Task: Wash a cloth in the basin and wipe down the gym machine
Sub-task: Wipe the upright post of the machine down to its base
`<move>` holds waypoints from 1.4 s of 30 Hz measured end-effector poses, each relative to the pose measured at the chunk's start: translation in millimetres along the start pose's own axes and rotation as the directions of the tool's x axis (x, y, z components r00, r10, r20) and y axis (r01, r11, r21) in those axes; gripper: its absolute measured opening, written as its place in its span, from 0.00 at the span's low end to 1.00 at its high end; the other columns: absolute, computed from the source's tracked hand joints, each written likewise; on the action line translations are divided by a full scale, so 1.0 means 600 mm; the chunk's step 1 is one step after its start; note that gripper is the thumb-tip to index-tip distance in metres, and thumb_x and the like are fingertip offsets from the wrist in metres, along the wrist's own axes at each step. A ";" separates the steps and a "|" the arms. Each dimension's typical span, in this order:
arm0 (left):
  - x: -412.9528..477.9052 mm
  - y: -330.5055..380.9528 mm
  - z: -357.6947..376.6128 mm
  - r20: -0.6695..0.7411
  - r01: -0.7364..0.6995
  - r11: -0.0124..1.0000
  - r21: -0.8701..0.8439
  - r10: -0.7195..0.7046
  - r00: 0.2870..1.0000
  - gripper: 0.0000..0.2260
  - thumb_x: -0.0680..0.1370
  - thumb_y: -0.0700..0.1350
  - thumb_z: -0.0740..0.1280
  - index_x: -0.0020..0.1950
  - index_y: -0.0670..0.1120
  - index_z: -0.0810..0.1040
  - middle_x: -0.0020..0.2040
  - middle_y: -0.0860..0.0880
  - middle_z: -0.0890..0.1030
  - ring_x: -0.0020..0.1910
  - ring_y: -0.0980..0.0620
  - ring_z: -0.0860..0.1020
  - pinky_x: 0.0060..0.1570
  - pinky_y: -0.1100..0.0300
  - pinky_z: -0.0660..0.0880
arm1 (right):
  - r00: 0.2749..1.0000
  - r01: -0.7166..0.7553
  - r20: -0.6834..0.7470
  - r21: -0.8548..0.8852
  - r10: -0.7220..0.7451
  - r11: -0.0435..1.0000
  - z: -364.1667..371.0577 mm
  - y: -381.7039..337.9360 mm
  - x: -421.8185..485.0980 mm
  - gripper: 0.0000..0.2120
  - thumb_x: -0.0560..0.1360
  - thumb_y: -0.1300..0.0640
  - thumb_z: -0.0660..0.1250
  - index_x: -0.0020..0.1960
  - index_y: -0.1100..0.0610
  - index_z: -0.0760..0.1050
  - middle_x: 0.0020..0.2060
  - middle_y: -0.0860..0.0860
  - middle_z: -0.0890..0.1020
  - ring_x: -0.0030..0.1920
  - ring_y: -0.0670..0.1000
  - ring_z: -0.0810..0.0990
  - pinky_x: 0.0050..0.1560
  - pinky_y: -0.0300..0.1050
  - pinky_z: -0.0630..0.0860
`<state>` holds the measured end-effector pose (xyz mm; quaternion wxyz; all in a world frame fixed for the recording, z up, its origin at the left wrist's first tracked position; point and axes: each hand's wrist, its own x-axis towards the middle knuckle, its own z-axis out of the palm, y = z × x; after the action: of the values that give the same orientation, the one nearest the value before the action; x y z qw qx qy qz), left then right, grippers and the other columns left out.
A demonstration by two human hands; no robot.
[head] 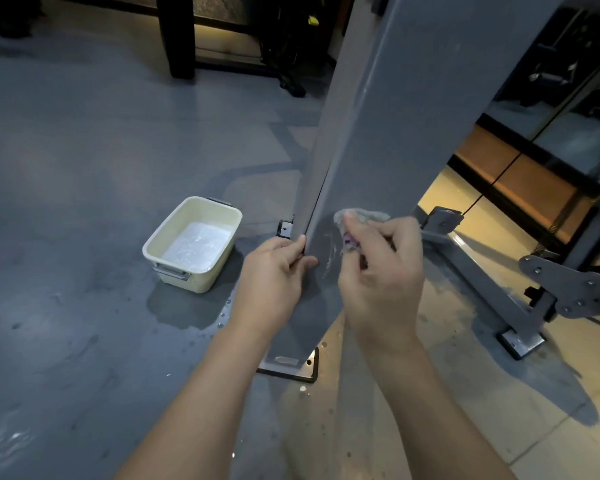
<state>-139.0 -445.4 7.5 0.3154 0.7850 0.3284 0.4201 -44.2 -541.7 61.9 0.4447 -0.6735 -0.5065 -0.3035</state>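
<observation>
A tall grey upright post of the gym machine [388, 133] rises from a floor plate in front of me. My right hand [381, 271] grips a bunched wet cloth [361, 216] and holds it against the post's lower face, where a damp streak shows. My left hand [274, 275] holds the post's left edge, thumb on its front face and fingers curled behind it. A cream plastic basin [160, 247] with soapy water stands on the floor to the left of the post.
Water is spilled on the grey floor [187, 313] around the basin. The machine's base rail, bracket and foot plate [520, 341] run to the right. A cable [499, 174] hangs behind the post. Dark furniture legs stand at the back.
</observation>
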 end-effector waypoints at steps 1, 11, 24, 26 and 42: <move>0.000 -0.003 -0.003 0.010 0.004 1.000 -0.011 -0.003 1.000 0.14 0.78 0.39 0.74 0.64 0.44 0.84 0.47 0.49 0.83 0.44 0.63 0.74 0.47 0.80 0.65 | 0.999 0.006 -0.032 0.006 -0.006 1.000 0.002 -0.003 0.007 0.13 0.76 0.72 0.67 0.58 0.64 0.84 0.43 0.57 0.74 0.42 0.57 0.77 0.43 0.51 0.78; -0.014 -0.014 -0.031 0.063 0.165 0.978 -0.125 -0.158 0.985 0.15 0.79 0.36 0.69 0.64 0.47 0.84 0.55 0.51 0.85 0.53 0.57 0.83 0.59 0.66 0.76 | 0.991 -0.028 0.133 0.031 0.024 0.999 0.025 -0.001 -0.047 0.10 0.79 0.67 0.65 0.55 0.64 0.84 0.44 0.54 0.74 0.45 0.59 0.80 0.43 0.54 0.79; -0.027 -0.008 -0.052 0.139 0.329 0.943 0.057 -0.334 0.932 0.10 0.81 0.44 0.66 0.59 0.50 0.85 0.51 0.53 0.86 0.50 0.54 0.82 0.54 0.55 0.80 | 0.996 -0.038 0.081 -0.011 0.038 0.999 0.027 -0.019 -0.028 0.14 0.74 0.74 0.67 0.54 0.62 0.84 0.42 0.55 0.73 0.42 0.59 0.78 0.44 0.51 0.78; -0.029 -0.012 -0.054 0.131 0.387 0.916 0.101 -0.398 0.908 0.06 0.80 0.48 0.66 0.50 0.51 0.84 0.43 0.55 0.84 0.43 0.55 0.81 0.47 0.53 0.81 | 0.993 -0.002 0.120 -0.043 0.007 0.999 0.030 -0.007 -0.048 0.15 0.74 0.74 0.67 0.53 0.60 0.84 0.42 0.53 0.72 0.42 0.59 0.77 0.43 0.51 0.77; -0.036 0.019 -0.062 0.306 0.407 0.906 -0.114 -0.358 0.882 0.10 0.83 0.51 0.62 0.42 0.53 0.74 0.32 0.59 0.76 0.34 0.57 0.73 0.38 0.56 0.71 | 0.871 -0.102 0.452 -0.218 0.193 0.971 0.036 0.032 -0.162 0.10 0.73 0.65 0.70 0.51 0.56 0.84 0.42 0.51 0.73 0.45 0.59 0.77 0.36 0.50 0.77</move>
<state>-177.4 -460.7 23.2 0.5028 0.7247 0.3916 0.2619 -56.2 -563.8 -36.1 0.2654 -0.8024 -0.5152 -0.1427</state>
